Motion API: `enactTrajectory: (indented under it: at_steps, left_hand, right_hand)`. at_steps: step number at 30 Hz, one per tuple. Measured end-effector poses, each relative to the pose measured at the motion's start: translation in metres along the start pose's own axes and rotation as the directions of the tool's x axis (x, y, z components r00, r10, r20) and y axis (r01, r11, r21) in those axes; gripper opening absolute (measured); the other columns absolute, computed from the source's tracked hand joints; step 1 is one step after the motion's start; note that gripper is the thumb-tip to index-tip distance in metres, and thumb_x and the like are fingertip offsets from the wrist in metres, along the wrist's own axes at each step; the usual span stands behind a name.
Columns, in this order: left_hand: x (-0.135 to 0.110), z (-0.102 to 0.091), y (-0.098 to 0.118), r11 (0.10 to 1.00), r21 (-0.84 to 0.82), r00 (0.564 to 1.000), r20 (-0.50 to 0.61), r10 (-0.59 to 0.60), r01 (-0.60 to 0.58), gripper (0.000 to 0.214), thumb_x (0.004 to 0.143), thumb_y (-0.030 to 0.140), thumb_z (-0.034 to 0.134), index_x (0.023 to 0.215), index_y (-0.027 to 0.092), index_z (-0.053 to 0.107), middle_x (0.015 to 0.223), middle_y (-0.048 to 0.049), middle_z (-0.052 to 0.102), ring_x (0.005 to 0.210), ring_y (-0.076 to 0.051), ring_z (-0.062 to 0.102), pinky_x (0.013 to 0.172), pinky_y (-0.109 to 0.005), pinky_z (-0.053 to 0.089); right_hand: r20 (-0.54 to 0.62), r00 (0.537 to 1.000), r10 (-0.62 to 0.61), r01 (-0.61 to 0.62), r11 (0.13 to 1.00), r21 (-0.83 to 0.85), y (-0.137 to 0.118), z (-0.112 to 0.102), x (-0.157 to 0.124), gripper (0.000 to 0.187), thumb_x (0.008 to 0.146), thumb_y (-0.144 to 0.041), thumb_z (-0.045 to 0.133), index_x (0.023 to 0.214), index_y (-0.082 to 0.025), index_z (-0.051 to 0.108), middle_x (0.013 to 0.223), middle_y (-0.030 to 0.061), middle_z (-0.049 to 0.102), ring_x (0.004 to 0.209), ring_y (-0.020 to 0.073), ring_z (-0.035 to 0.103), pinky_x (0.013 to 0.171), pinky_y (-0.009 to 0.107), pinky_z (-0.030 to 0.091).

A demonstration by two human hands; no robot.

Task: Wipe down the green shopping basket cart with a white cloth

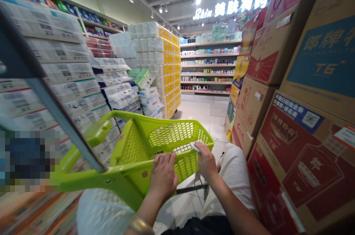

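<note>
- Stacked cartons rise on your right, and wrapped paper packs are piled on your left.
- The green cart stands between them, just in front of you on the tiled floor, its handle end to your left.
- Your left grip is narrow, fingers bent over the near rim, holding the cart there.
- Your right grip is on the same rim, nearer the cart's right end, holding a white wipe.
- The white wipe lies under your right fingers, at the top of the rim.
</note>
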State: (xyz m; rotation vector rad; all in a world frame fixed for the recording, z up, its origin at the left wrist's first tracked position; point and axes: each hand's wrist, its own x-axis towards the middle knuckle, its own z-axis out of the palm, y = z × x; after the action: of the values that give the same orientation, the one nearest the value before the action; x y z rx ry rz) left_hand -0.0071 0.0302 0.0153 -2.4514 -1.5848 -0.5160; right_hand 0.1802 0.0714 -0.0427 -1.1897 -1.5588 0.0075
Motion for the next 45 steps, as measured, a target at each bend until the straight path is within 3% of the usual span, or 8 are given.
enactTrajectory:
  at_steps: [5,12,19,26,32,40,45]
  left_hand:
    - [0.000,0.000,0.001,1.000,-0.003,1.000,0.010,0.005,-0.005,0.058,0.071,0.015,0.051,0.128,0.016,0.049,0.120,-0.0099,0.058,0.116,-0.027,0.046,0.109,-0.044,0.025]
    - [0.001,-0.002,0.000,1.000,-0.009,0.999,0.037,-0.006,0.006,0.058,0.072,0.016,0.051,0.130,0.016,0.048,0.123,-0.0095,0.057,0.117,-0.026,0.046,0.111,-0.043,0.023]
    - [0.002,-0.006,-0.001,1.000,-0.018,0.997,0.077,0.018,-0.017,0.060,0.071,0.016,0.050,0.130,0.018,0.046,0.123,-0.0094,0.057,0.118,-0.026,0.046,0.110,-0.043,0.023]
    - [0.005,-0.007,0.001,0.999,-0.027,0.997,0.071,0.039,-0.037,0.060,0.072,0.013,0.048,0.131,0.018,0.046,0.122,-0.0094,0.057,0.117,-0.025,0.046,0.110,-0.043,0.024]
    - [0.011,-0.003,0.003,0.999,-0.029,0.996,0.081,0.047,-0.045,0.060,0.072,0.013,0.047,0.132,0.016,0.046,0.124,-0.0095,0.057,0.118,-0.025,0.045,0.110,-0.042,0.023]
    - [0.012,-0.001,-0.003,0.996,-0.051,0.995,0.064,0.074,-0.071,0.059,0.073,0.013,0.048,0.131,0.017,0.047,0.125,-0.0094,0.057,0.119,-0.024,0.045,0.111,-0.042,0.023]
    - [0.015,-0.002,-0.005,0.996,-0.051,0.996,0.057,0.076,-0.073,0.056,0.072,0.014,0.049,0.128,0.018,0.049,0.122,-0.0085,0.058,0.117,-0.024,0.046,0.109,-0.042,0.024]
  right_hand:
    - [0.132,0.980,-0.148,0.137,0.987,0.086,-0.020,0.006,-0.005,0.045,0.086,-0.004,0.041,0.118,-0.022,0.067,0.120,0.0077,0.069,0.121,0.0209,0.059,0.108,0.045,0.044]
    - [0.012,1.000,-0.008,0.008,1.000,-0.004,-0.002,0.000,0.003,0.044,0.083,-0.002,0.041,0.111,-0.019,0.070,0.110,0.0109,0.072,0.114,0.0241,0.063,0.107,0.049,0.045]
    - [0.139,0.977,-0.161,0.149,0.985,0.088,-0.031,0.012,-0.004,0.045,0.085,-0.003,0.042,0.117,-0.021,0.067,0.120,0.0089,0.069,0.119,0.0207,0.061,0.107,0.043,0.045]
    - [0.020,1.000,-0.001,0.002,0.999,-0.053,-0.001,0.001,0.004,0.044,0.083,-0.002,0.041,0.111,-0.020,0.070,0.111,0.0096,0.072,0.115,0.0231,0.063,0.108,0.048,0.043]
    - [0.122,0.987,-0.107,0.107,0.994,0.009,-0.014,0.010,-0.002,0.045,0.084,-0.003,0.041,0.117,-0.021,0.067,0.121,0.0080,0.069,0.121,0.0217,0.059,0.110,0.046,0.041]
    - [-0.017,1.000,0.018,-0.020,0.996,-0.083,0.015,-0.006,0.003,0.044,0.083,-0.002,0.039,0.111,-0.016,0.069,0.115,0.0139,0.070,0.118,0.0268,0.061,0.107,0.053,0.042]
    - [0.053,0.997,-0.057,0.060,0.997,-0.044,0.004,0.001,-0.003,0.046,0.082,-0.003,0.041,0.116,-0.020,0.068,0.120,0.0097,0.069,0.120,0.0241,0.059,0.110,0.050,0.040]
